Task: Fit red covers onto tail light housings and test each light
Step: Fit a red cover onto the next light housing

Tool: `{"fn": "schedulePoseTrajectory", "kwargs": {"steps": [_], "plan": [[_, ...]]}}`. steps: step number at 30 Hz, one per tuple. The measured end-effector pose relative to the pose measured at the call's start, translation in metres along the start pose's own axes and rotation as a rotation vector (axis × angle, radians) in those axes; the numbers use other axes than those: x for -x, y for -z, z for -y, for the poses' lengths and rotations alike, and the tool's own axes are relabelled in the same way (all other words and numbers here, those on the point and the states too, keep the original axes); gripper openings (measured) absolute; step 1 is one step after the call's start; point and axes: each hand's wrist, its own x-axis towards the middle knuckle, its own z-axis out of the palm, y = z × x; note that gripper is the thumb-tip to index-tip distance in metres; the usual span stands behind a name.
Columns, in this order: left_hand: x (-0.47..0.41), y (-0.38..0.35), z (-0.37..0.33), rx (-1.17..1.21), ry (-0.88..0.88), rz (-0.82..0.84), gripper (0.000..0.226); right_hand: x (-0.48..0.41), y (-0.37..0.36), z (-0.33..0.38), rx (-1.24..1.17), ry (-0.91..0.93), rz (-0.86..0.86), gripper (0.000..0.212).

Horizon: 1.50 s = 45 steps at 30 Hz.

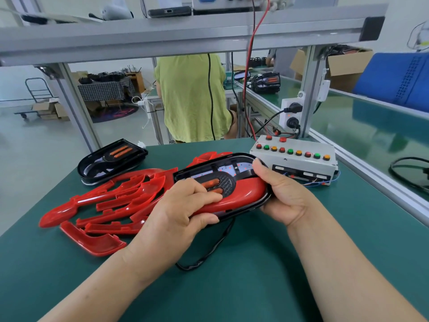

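A black tail light housing (234, 161) is held tilted above the green table (232, 287), with a red cover (246, 194) lying in its near side. My left hand (183, 210) grips the housing's left part, fingers over the cover and the orange lamp strips. My right hand (283, 194) grips its right end, thumb on the rim. A black cable (209, 252) trails from the housing onto the table. Small red dots show on the inner board. A second black housing (111, 161) without a cover lies at the far left.
A pile of loose red covers (111, 205) lies left of my hands. A grey test box (299, 159) with coloured buttons stands at the right, fed by red and black wires. A person in a green shirt (192, 98) sits beyond the table. A conveyor rail runs along the right.
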Motion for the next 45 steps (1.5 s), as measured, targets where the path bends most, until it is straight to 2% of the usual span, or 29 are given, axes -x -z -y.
{"fn": "schedulePoseTrajectory", "kwargs": {"steps": [3, 6, 13, 23, 30, 32, 34, 37, 39, 41, 43, 45], "plan": [[0.0, -0.001, -0.002, -0.005, 0.0, -0.028, 0.033, 0.0, -0.002, 0.0, -0.031, -0.011, -0.022, 0.043], [-0.001, 0.001, -0.002, 0.035, 0.013, -0.059, 0.031, 0.0, -0.002, 0.003, -0.059, -0.004, -0.054, 0.051], [0.001, -0.004, -0.005, 0.121, 0.084, -0.065, 0.034, 0.001, -0.002, 0.002, -0.064, -0.013, -0.06, 0.054], [0.002, -0.01, -0.003, 0.071, 0.07, -0.067, 0.035, -0.001, -0.003, -0.001, -0.041, 0.024, -0.062, 0.056], [0.003, -0.013, -0.004, 0.01, 0.011, -0.062, 0.034, 0.002, -0.003, -0.004, 0.016, 0.041, 0.055, 0.021], [0.004, -0.015, -0.003, -0.026, -0.009, -0.071, 0.033, 0.002, -0.003, -0.004, 0.038, 0.044, 0.05, 0.018], [0.003, -0.018, -0.002, -0.077, -0.032, -0.096, 0.029, 0.002, -0.004, -0.004, 0.047, 0.046, 0.028, 0.024], [0.0, -0.02, 0.002, -0.155, -0.053, -0.129, 0.027, 0.002, -0.005, -0.001, 0.085, 0.036, -0.026, 0.052], [-0.003, -0.017, 0.003, -0.101, -0.011, -0.121, 0.029, 0.002, -0.005, 0.001, 0.091, 0.021, -0.053, 0.056], [-0.004, -0.01, 0.005, 0.029, 0.101, -0.193, 0.032, 0.003, -0.004, 0.004, 0.081, 0.002, -0.066, 0.042], [-0.008, 0.001, 0.011, 0.184, 0.317, -0.357, 0.021, 0.003, -0.001, 0.006, 0.055, -0.004, -0.079, 0.029], [-0.012, 0.01, 0.016, 0.361, 0.575, -0.379, 0.018, 0.003, 0.001, 0.008, 0.027, 0.008, -0.106, 0.024]]}}
